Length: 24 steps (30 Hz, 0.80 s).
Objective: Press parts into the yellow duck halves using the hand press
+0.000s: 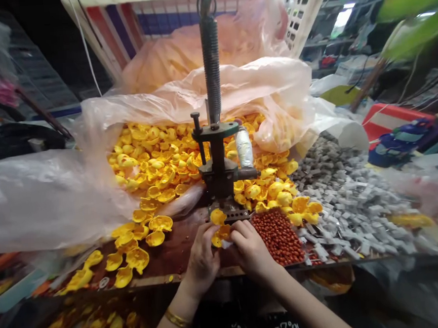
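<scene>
My left hand (pixel 203 254) pinches a hollow yellow plastic shell (pixel 218 217) just in front of the hand press (pixel 220 176). At the shell's right side, my right hand (pixel 250 243) has its fingers closed against it. A small whitish piece (pixel 227 244) shows between the two hands, partly covered by fingers. The yellow shell appears to have an upper and a lower rounded part; I cannot tell whether they are joined. Beside my right hand lies a tray of small reddish-brown beads (pixel 278 235). Loose yellow shells (pixel 137 259) lie to the left of my left hand.
A large heap of yellow shells (pixel 155 158) spills from a plastic bag (pixel 195 88) behind the press. Grey-white small parts (pixel 339 196) are piled on the right. The press handle (pixel 244 147) sticks up on its right side. More yellow shells (pixel 91 325) sit below the table edge.
</scene>
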Each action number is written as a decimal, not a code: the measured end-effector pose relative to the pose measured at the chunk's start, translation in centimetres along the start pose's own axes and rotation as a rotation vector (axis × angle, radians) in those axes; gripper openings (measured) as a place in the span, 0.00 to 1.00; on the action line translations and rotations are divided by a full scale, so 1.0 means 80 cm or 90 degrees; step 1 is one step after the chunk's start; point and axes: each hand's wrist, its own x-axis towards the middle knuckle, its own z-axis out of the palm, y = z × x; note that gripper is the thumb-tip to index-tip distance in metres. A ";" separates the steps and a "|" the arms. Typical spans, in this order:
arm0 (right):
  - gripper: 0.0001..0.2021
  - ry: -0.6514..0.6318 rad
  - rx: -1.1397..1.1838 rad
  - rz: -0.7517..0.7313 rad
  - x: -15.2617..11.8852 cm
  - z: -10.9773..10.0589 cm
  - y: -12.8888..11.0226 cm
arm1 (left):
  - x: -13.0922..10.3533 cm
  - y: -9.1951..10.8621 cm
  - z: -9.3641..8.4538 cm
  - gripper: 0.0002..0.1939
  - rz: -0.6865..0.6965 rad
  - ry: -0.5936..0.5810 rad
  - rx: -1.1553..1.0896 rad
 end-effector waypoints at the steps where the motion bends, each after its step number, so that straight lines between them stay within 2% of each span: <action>1: 0.08 -0.010 -0.026 -0.002 0.000 -0.001 0.001 | -0.001 -0.001 -0.001 0.33 0.010 -0.006 0.003; 3: 0.09 -0.029 -0.036 0.012 -0.001 -0.003 0.000 | -0.002 -0.004 -0.002 0.32 0.018 -0.012 0.006; 8: 0.10 -0.040 0.046 0.079 -0.002 -0.005 -0.013 | 0.003 0.000 0.001 0.31 0.038 0.003 -0.006; 12: 0.13 -0.065 0.056 0.080 0.002 -0.016 -0.016 | 0.007 -0.001 -0.004 0.32 0.034 -0.005 -0.038; 15: 0.16 -0.080 0.061 0.111 0.005 -0.035 0.008 | 0.007 -0.009 -0.009 0.24 -0.005 0.012 -0.038; 18: 0.13 -0.096 -0.102 0.200 0.001 -0.050 0.051 | 0.007 -0.016 -0.013 0.16 -0.062 0.071 -0.036; 20: 0.12 -0.159 -0.201 0.234 -0.004 -0.053 0.077 | 0.006 -0.018 -0.012 0.15 -0.096 0.099 -0.052; 22: 0.12 -0.208 -0.230 0.250 -0.007 -0.053 0.092 | 0.006 -0.019 -0.010 0.15 -0.150 0.113 -0.097; 24: 0.11 -0.192 -0.201 0.261 -0.007 -0.052 0.092 | 0.007 -0.018 -0.007 0.16 -0.244 0.126 -0.198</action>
